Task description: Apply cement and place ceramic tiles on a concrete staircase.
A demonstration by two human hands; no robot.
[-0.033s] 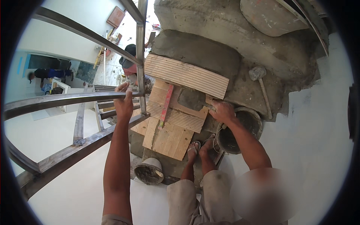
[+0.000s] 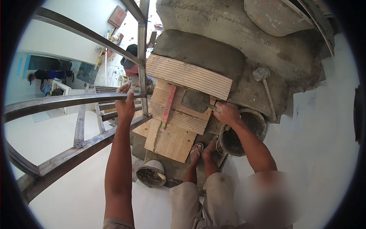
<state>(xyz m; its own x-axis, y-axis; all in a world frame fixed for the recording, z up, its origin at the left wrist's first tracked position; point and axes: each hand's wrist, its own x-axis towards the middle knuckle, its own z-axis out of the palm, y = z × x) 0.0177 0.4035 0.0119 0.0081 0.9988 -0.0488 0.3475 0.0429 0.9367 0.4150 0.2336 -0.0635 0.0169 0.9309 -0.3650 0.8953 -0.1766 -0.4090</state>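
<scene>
My left hand [image 2: 125, 98] is closed around a bar of the bare metal railing [image 2: 76, 100]. My right hand [image 2: 227, 113] grips the handle of a trowel, its fingers curled. The trowel's mortar-grey blade [image 2: 195, 101] lies over the wood-look tile surface, just in front of a ridged tan tile [image 2: 190, 76]. Left of the blade, a narrow red bar like a level [image 2: 168, 107] rests across the wood-look tiles [image 2: 175, 144]. Beside my right wrist stands a black bucket [image 2: 248, 139] with a wire handle.
A mallet [image 2: 267, 91] lies on the rough cement step at right. A smaller bucket [image 2: 152, 173] with grey residue stands left of my feet. Beyond the railing, a co-worker in a dark cap [image 2: 132, 49] is close by. Another person [image 2: 51, 74] appears farther left.
</scene>
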